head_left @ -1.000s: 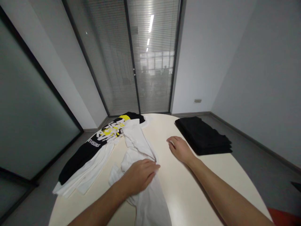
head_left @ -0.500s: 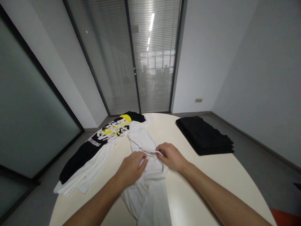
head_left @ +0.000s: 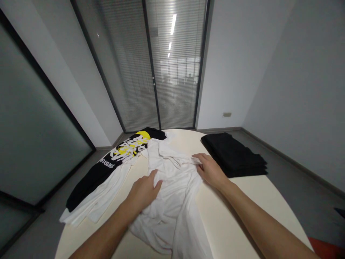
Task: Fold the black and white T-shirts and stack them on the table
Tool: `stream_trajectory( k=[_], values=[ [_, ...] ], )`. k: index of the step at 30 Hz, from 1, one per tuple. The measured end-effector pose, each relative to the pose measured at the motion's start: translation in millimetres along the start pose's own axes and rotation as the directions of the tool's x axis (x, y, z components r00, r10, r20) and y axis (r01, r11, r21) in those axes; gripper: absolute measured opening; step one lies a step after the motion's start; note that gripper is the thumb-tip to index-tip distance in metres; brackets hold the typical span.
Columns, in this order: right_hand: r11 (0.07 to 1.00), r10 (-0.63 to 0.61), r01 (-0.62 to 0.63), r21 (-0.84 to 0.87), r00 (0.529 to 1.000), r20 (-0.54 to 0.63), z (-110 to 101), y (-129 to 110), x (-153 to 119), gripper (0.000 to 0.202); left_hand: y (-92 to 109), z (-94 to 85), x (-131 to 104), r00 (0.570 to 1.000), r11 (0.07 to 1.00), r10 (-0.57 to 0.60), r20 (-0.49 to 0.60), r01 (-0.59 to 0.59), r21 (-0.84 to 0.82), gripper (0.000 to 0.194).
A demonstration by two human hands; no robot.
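A crumpled white shirt [head_left: 175,194] lies lengthwise over the middle of the table, its near end running out of view at the bottom. My right hand [head_left: 211,171] pinches the shirt's right edge between thumb and fingers and holds it a little raised. On the shirt's left side rests my left hand [head_left: 142,192], with thumb and forefinger apart; its other fingers are partly hidden. Folds run across the cloth between both hands.
On the left of the round cream table [head_left: 229,212] lies a black shirt [head_left: 88,183] with a yellow and white print, over white cloth [head_left: 107,201]. A folded black stack [head_left: 234,154] sits at the right. Behind stands a glass partition [head_left: 178,90] with blinds.
My right hand has moved right and slightly away with the shirt's edge, spreading the cloth wider. My left hand has shifted a little left, its thumb and forefinger now apart.
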State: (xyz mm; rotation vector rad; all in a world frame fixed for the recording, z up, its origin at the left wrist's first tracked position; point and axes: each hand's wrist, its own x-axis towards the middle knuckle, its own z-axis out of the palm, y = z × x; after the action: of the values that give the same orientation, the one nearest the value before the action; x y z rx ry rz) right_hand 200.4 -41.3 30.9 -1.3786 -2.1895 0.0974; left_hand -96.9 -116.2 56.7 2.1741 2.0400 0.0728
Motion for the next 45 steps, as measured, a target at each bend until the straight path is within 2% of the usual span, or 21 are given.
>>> stream_trajectory(
  k=[3, 6, 10, 14, 16, 18, 21, 23, 25, 28, 31, 33, 35, 37, 38, 40, 42, 45],
  values=[
    [0.986, -0.161, 0.159, 0.053, 0.986, 0.039, 7.0, -5.4, 0.5, 0.041, 0.9, -2.1, -2.0, 0.999, 0.997, -0.018, 0.029, 0.015, 0.079, 0.052],
    [0.987, -0.155, 0.149, 0.056, 0.981, 0.118, 13.6, -4.0, -0.1, 0.034, 1.4, -3.8, -4.3, 0.999, 0.990, -0.014, 0.037, 0.008, 0.140, 0.044],
    [0.998, -0.048, 0.052, -0.032, 0.992, 0.114, 17.2, 1.9, -1.9, 0.037, -1.4, -3.3, -2.6, 0.999, 0.982, -0.038, 0.005, 0.037, 0.186, 0.034],
    [0.986, 0.092, -0.083, -0.148, 0.994, 0.056, 9.2, -2.5, -3.1, 0.039, -12.4, -1.7, 6.6, 0.996, 0.983, -0.059, -0.070, 0.071, 0.171, 0.028],
    [0.954, 0.234, -0.221, -0.204, 0.971, 0.042, 1.8, -7.4, -3.6, 0.039, -20.9, -0.4, 12.9, 0.991, 0.990, -0.068, -0.115, 0.082, 0.119, 0.028],
    [0.906, 0.364, -0.337, -0.254, 0.929, 0.068, -5.5, -11.2, -4.3, 0.036, -30.0, 1.7, 19.3, 0.982, 0.996, -0.082, -0.173, 0.087, 0.023, 0.027],
    [0.883, 0.441, -0.394, -0.254, 0.883, 0.163, -12.0, -12.1, -4.8, 0.026, -41.6, 5.6, 27.4, 0.963, 0.976, -0.126, -0.237, 0.079, -0.201, 0.024],
    [0.896, 0.434, -0.400, -0.195, 0.882, 0.186, -11.7, -9.5, -4.0, 0.023, -46.7, 7.5, 31.0, 0.951, 0.933, -0.173, -0.254, 0.076, -0.352, 0.022],
    [0.910, 0.414, -0.407, -0.076, 0.898, 0.147, -7.2, -4.5, -1.9, 0.022, -49.5, 8.3, 33.0, 0.931, 0.904, -0.204, -0.302, 0.061, -0.424, 0.023],
    [0.881, 0.380, -0.388, 0.269, 0.921, 0.085, 5.6, 6.8, 2.3, 0.028, -50.0, 9.8, 33.8, 0.909, 0.910, -0.199, -0.367, 0.032, -0.414, 0.026],
    [0.754, 0.378, -0.353, 0.554, 0.923, 0.074, 17.3, 17.7, 4.7, 0.035, -47.1, 15.5, 33.5, 0.937, 0.922, -0.133, -0.322, -0.002, -0.387, 0.044],
    [0.748, 0.399, -0.329, 0.577, 0.917, 0.005, 18.3, 20.0, 4.2, 0.036, -44.8, 21.1, 33.1, 0.955, 0.941, -0.071, -0.288, -0.031, -0.337, 0.064],
    [0.850, 0.314, -0.243, 0.468, 0.946, -0.078, 12.3, 16.5, 2.4, 0.033, -43.5, 26.5, 32.6, 0.962, 0.960, -0.014, -0.274, -0.064, -0.274, 0.076],
    [0.953, 0.099, -0.069, 0.294, 0.991, -0.087, 2.0, 8.4, 0.1, 0.027, -43.6, 30.4, 32.1, 0.962, 0.967, 0.036, -0.272, -0.102, -0.234, 0.082],
    [0.975, -0.010, 0.025, 0.220, 0.998, -0.068, -3.5, 3.6, -1.0, 0.026, -44.1, 31.7, 31.9, 0.960, 0.967, 0.055, -0.275, -0.120, -0.223, 0.083],
    [0.980, -0.162, 0.164, 0.117, 0.986, -0.023, -12.9, -5.8, -2.7, 0.027, -45.3, 33.1, 31.5, 0.956, 0.965, 0.087, -0.281, -0.151, -0.215, 0.086],
    [0.969, -0.239, 0.237, 0.066, 0.971, 0.019, -18.7, -12.8, -3.8, 0.030, -46.4, 33.6, 31.0, 0.949, 0.960, 0.119, -0.291, -0.185, -0.212, 0.090],
    [0.948, -0.315, 0.309, 0.077, 0.945, 0.086, -19.7, -18.4, -4.7, 0.029, -46.9, 33.6, 30.2, 0.940, 0.952, 0.148, -0.309, -0.219, -0.213, 0.092]
  ],
)
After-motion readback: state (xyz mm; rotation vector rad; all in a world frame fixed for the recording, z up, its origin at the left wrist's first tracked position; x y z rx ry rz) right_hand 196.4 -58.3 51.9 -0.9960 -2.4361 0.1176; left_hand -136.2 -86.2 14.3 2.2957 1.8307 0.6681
